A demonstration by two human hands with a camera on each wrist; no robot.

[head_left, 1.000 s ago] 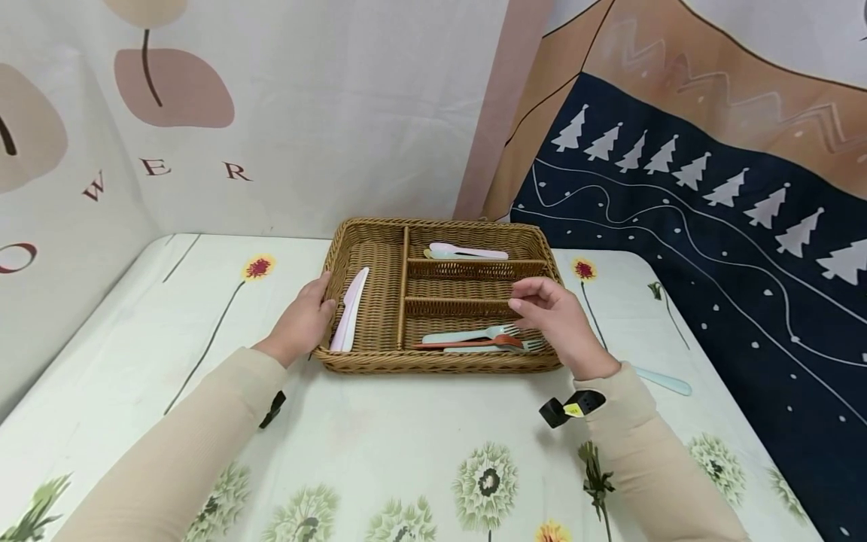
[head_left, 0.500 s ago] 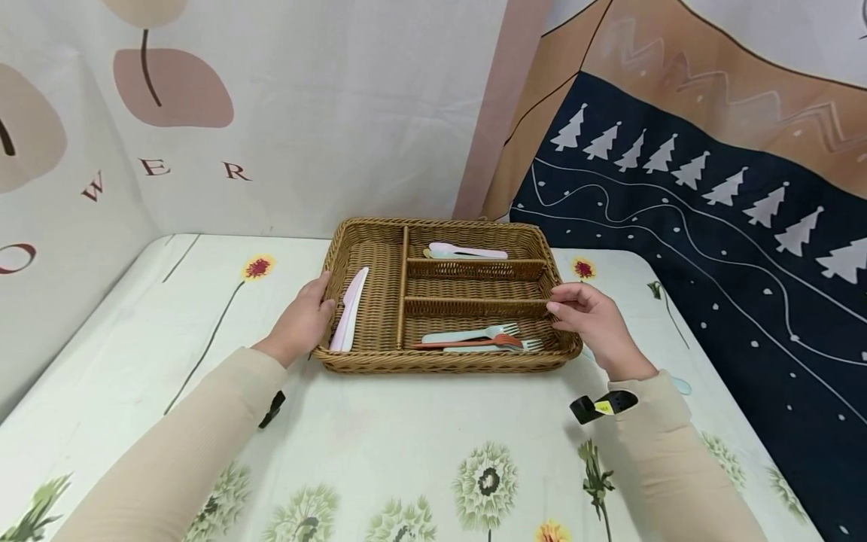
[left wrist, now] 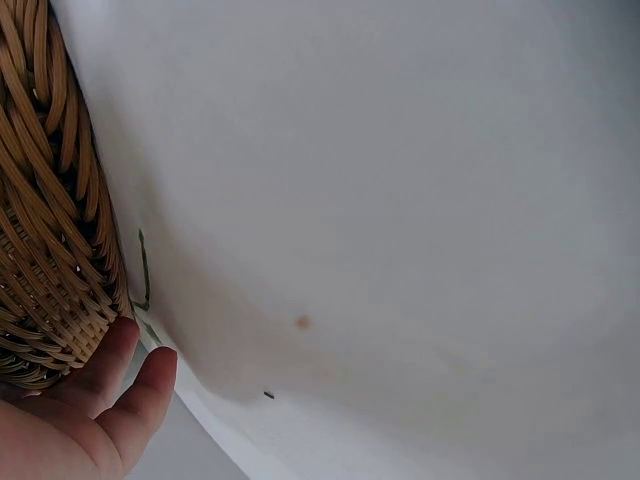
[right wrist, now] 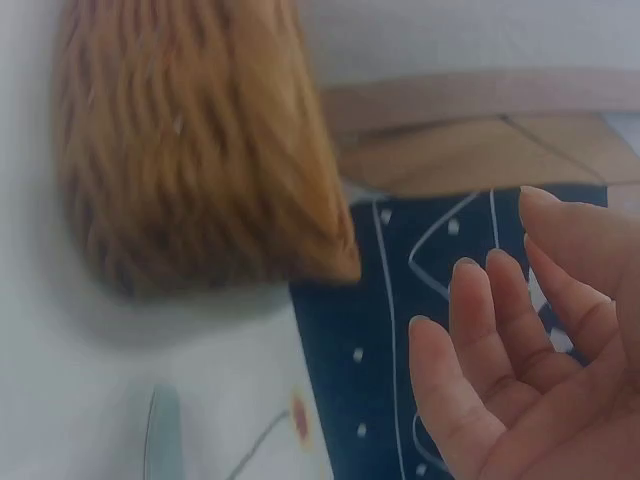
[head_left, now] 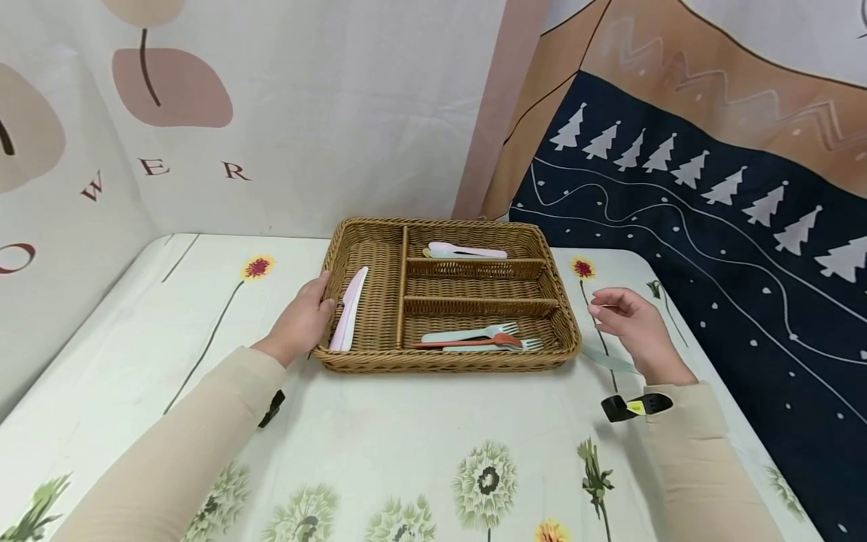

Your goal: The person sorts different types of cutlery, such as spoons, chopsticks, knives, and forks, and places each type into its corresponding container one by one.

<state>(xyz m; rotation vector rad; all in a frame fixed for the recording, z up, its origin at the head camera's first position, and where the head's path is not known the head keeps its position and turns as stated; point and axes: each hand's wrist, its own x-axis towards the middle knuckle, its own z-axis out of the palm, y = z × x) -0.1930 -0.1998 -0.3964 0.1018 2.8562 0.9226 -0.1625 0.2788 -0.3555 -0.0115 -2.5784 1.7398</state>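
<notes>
A brown wicker cutlery basket [head_left: 447, 363] sits on the table, its inside split by dividers. My left hand [head_left: 301, 322] holds its left rim; the left wrist view shows fingers [left wrist: 140, 400] by the outer wall. Out past the basket's right side, my right hand [head_left: 633, 331] hovers with loosely bent fingers and nothing in them. Beneath it lies a pale blue utensil [head_left: 609, 360], partly hidden by the wrist. A pink knife [head_left: 343, 320] and a white knife [head_left: 356, 305] share the left compartment. The front right one contains pale green forks [head_left: 460, 334] and an orange utensil [head_left: 447, 345].
In the back right compartment, a pink spoon [head_left: 474, 251] rests over other pale utensils. The flower-printed tablecloth [head_left: 393, 436] covers the table. A white cloth wall [head_left: 352, 113] rises behind, and a dark blue tree-printed cloth [head_left: 677, 226] hangs at the right.
My right hand has moved from above the basket's front right compartment rightward, out past its right rim. The left hand and the basket have stayed in place.
</notes>
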